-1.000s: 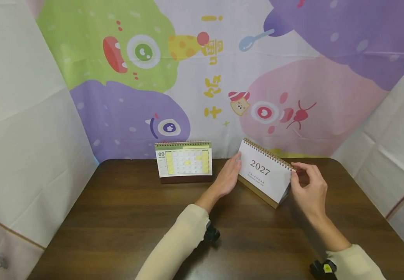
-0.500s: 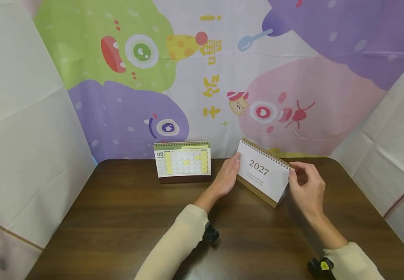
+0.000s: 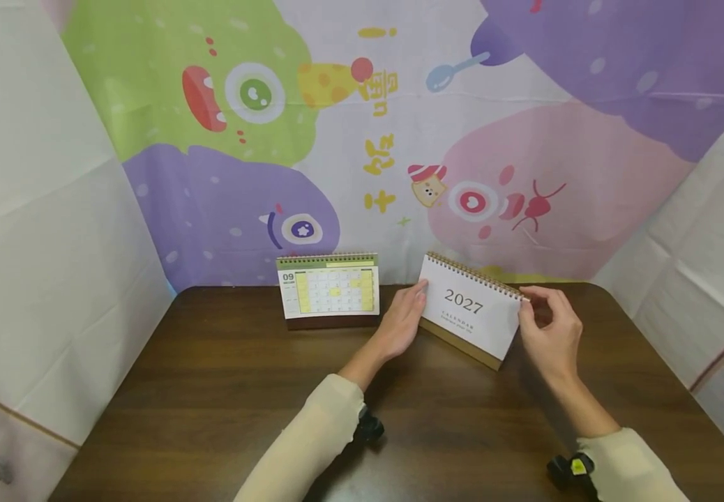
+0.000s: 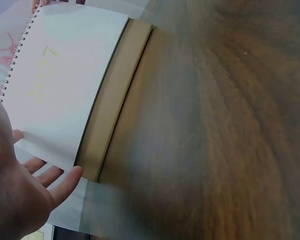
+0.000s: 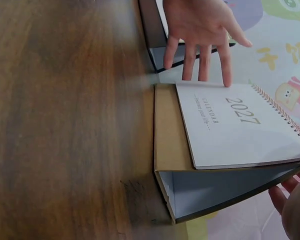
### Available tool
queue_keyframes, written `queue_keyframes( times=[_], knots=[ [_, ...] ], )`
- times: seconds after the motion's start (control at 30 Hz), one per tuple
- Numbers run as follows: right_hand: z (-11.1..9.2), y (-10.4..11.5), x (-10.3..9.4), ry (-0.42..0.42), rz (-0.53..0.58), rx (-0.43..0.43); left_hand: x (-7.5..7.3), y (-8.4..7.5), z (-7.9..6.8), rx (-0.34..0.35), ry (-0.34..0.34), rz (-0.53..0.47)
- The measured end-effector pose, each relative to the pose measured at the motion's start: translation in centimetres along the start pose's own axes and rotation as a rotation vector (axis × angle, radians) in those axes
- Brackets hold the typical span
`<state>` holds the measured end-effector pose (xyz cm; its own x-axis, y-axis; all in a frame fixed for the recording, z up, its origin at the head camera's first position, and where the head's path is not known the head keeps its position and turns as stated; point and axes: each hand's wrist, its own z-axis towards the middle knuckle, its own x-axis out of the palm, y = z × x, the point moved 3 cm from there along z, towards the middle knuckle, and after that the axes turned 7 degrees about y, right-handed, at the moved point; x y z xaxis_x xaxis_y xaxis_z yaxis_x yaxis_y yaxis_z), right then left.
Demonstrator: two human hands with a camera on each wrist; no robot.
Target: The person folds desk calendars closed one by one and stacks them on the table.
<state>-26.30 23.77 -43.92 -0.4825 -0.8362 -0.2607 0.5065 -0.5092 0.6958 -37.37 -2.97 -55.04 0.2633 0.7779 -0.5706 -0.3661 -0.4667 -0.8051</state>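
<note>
A desk calendar (image 3: 470,307) with a white cover reading 2027, a gold spiral binding and a brown base stands at an angle on the table's right half. My left hand (image 3: 402,322) lies along its left edge, fingers extended; in the right wrist view those straight fingers (image 5: 226,65) reach the edge. At the upper right corner, my right hand (image 3: 552,331) pinches the calendar between thumb and fingers. Some of its fingertips are hidden behind the stand in the right wrist view, where the hollow inside of the stand (image 5: 215,192) shows.
A second desk calendar (image 3: 330,289), green-topped with a yellow-and-white month page marked 09, stands left of my left hand. Both calendars are near the back of the dark wooden table (image 3: 230,390). A cartoon-printed cloth (image 3: 362,139) hangs right behind, and white cloths flank the sides.
The 2027 calendar has turned slightly to face more squarely forward, its left end shifting left and nearer. My left hand has moved with it, a little left. The right hand keeps its corner grip.
</note>
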Motion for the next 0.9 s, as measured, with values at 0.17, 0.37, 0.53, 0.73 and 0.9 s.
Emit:
queue_keyframes(
  times=[0.17,0.37,0.53,0.73,0.9],
  knots=[
    [0.2,-0.1,0.3,-0.016,-0.001,0.006,-0.4,-0.6,-1.0,0.009,-0.008,0.015],
    [0.3,-0.6,0.3,-0.015,0.005,0.016,-1.0,-2.0,-1.9,0.012,-0.030,0.032],
    [0.3,-0.6,0.3,-0.024,0.039,0.022,-1.3,-2.2,-2.0,0.016,-0.056,0.034],
    [0.1,-0.3,0.1,-0.023,0.062,0.039,-1.7,-1.7,-2.0,-0.002,-0.118,-0.023],
    [-0.2,-0.3,0.0,-0.005,0.015,0.056,-1.6,-1.6,-2.0,0.006,-0.094,-0.054]
  ],
)
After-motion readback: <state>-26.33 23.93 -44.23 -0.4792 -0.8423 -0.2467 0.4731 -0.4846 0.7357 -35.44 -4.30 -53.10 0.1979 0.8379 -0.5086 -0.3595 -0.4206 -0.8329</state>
